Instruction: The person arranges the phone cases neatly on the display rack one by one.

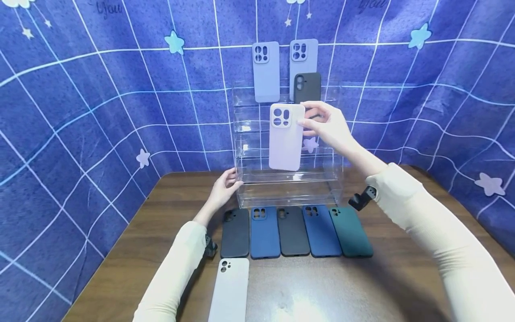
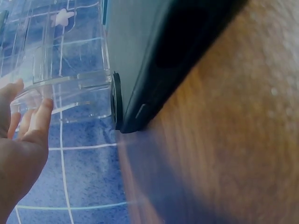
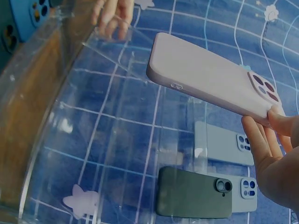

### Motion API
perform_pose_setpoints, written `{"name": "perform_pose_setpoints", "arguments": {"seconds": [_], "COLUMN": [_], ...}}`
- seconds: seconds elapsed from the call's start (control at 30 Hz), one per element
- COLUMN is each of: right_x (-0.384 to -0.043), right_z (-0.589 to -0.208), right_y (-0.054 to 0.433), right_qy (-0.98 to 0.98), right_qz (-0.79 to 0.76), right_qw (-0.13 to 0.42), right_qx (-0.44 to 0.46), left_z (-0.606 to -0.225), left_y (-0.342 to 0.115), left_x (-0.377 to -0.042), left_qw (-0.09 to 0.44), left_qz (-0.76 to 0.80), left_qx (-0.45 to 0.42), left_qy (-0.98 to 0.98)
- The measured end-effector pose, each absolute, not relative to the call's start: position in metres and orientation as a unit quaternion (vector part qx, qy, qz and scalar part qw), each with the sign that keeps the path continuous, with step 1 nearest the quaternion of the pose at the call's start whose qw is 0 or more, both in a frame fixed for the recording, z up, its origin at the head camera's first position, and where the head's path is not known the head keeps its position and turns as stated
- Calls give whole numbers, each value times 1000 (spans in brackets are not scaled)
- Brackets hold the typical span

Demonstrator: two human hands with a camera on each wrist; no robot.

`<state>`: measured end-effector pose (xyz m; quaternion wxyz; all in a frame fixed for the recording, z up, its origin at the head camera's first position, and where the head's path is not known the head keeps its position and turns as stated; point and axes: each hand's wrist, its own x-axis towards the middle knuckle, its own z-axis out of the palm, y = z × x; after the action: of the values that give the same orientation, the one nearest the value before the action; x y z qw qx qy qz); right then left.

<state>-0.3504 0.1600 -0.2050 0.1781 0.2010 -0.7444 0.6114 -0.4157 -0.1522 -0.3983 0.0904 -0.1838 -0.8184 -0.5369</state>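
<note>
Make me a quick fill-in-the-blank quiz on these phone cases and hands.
The ____ hand holds the pale pink case.
In front of the clear rack lie ____ dark cases in a row.
In the head view, the white case lies below the row's ____ end.
Missing words: right; five; left.

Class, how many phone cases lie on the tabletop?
6. Left to right before the clear rack: black case, blue case, second black case, second blue case, green case. Nearer the camera: white case, cut off by the frame. Others may be unseen.
</note>
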Motion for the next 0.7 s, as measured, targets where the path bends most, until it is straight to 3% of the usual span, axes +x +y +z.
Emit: {"name": "perform_pose_setpoints", "arguments": {"seconds": [0.7], "right_x": [-404], "right_z": [-166], "right_y": [140], "right_qy": [-718], "right_qz": [635], "right_qw": [237], "right_qx": [159], "left_z": [-388], "left_y": [-152], "left_x": [-405], "left_qw": [59], "left_qz": [-563], "left_qx": [-183], "left_qy": [-804]}}
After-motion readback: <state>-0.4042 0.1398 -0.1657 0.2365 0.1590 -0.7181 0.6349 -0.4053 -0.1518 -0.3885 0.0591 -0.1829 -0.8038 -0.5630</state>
